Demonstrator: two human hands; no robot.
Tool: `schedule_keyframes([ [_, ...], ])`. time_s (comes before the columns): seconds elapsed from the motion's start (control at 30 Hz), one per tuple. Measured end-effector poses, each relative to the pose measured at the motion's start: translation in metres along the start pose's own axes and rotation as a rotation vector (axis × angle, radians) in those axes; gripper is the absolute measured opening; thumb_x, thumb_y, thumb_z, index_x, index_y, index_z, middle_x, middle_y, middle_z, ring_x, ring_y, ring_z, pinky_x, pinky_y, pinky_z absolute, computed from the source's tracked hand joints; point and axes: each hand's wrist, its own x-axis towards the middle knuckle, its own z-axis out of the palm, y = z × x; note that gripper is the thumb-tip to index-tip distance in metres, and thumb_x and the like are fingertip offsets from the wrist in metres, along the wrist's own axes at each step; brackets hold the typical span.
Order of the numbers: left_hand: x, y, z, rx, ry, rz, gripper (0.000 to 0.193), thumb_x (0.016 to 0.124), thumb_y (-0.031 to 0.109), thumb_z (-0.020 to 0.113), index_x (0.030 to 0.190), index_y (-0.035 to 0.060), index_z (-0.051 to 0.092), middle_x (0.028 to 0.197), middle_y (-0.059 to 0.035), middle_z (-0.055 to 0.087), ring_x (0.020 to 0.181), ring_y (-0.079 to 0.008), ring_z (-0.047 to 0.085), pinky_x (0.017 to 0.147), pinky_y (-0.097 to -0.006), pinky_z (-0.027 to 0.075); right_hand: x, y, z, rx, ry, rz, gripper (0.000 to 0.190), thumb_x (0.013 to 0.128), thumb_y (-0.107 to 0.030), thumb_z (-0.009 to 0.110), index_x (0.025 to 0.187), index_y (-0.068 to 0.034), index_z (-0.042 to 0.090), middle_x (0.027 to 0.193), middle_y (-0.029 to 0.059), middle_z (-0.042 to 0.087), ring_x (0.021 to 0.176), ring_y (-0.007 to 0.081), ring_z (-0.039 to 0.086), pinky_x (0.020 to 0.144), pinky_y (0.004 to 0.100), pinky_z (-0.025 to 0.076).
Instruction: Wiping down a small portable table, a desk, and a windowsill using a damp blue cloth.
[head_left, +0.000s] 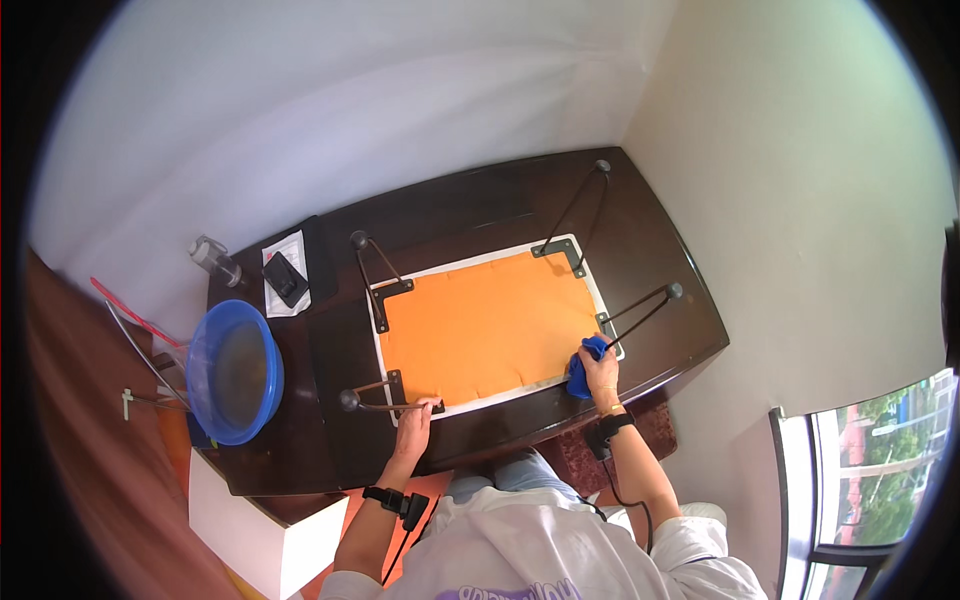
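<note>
An upturned stool or small table with an orange fabric underside and a pale rim lies on the dark table, its metal hairpin legs pointing up. My right hand grips a blue cloth at the near right corner, beside the base of a leg. At the near left corner, the fingers of my left hand touch the lower rod of another leg by its black bracket. Two more legs, the far left one and the far right one, stand at the back corners.
A blue basin holding cloudy water stands at the table's left end. Behind it are a clear bottle and a black phone on a white packet. The dark table has walls behind and to its right.
</note>
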Motion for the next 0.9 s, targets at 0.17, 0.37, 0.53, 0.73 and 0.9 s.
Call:
schedule_keyframes([
  [0.17, 0.006, 0.016, -0.013, -0.040, -0.004, -0.023, 0.019, 0.092, 0.008, 0.041, 0.087, 0.0004, 0.057, 0.088, -0.0131, 0.064, 0.087, -0.0295, 0.061, 0.078, -0.0375, 0.047, 0.009, -0.016, -0.018, 0.088, -0.041, -0.032, 0.038, 0.077, -0.032, 0.062, 0.100, -0.002, 0.057, 0.080, 0.0210, 0.064, 0.080, 0.0381, 0.061, 0.073, 0.0422, 0.048],
  [0.37, 0.024, 0.051, -0.039, -0.145, 0.093, -0.084, 0.024, 0.094, 0.014, 0.036, 0.086, -0.0002, 0.054, 0.072, -0.0126, 0.063, 0.070, -0.0251, 0.063, 0.069, -0.0350, 0.047, 0.037, -0.098, -0.064, 0.152, -0.058, -0.092, 0.035, 0.078, -0.032, 0.060, 0.098, -0.003, 0.056, 0.083, 0.0198, 0.064, 0.081, 0.0367, 0.062, 0.072, 0.0401, 0.048],
  [0.53, 0.059, 0.095, -0.073, -0.068, 0.174, -0.173, 0.031, 0.095, 0.022, 0.032, 0.087, 0.0000, 0.053, 0.063, -0.0098, 0.061, 0.063, -0.0209, 0.062, 0.063, -0.0318, 0.047, 0.079, -0.144, -0.079, 0.067, -0.150, -0.146, 0.049, 0.075, -0.040, 0.060, 0.106, -0.003, 0.055, 0.091, 0.0206, 0.064, 0.089, 0.0358, 0.061, 0.078, 0.0393, 0.047],
  [0.73, 0.111, 0.124, -0.110, -0.257, 0.059, -0.314, 0.033, 0.097, 0.025, 0.032, 0.099, 0.0006, 0.054, 0.067, -0.0085, 0.062, 0.062, -0.0153, 0.061, 0.061, -0.0280, 0.049, 0.119, -0.187, -0.068, 0.144, -0.060, -0.218, 0.058, 0.074, -0.041, 0.060, 0.117, -0.003, 0.050, 0.095, 0.0222, 0.063, 0.094, 0.0358, 0.059, 0.083, 0.0379, 0.045],
  [0.9, 0.162, 0.122, -0.134, -0.114, 0.043, -0.284, 0.034, 0.097, 0.025, 0.033, 0.107, -0.0021, 0.051, 0.068, -0.0111, 0.065, 0.060, -0.0153, 0.061, 0.056, -0.0273, 0.047, 0.124, -0.235, -0.055, 0.207, 0.357, -0.542, 0.041, 0.076, -0.027, 0.066, 0.108, -0.006, 0.051, 0.105, 0.0137, 0.055, 0.090, 0.0341, 0.058, 0.078, 0.0386, 0.047],
])
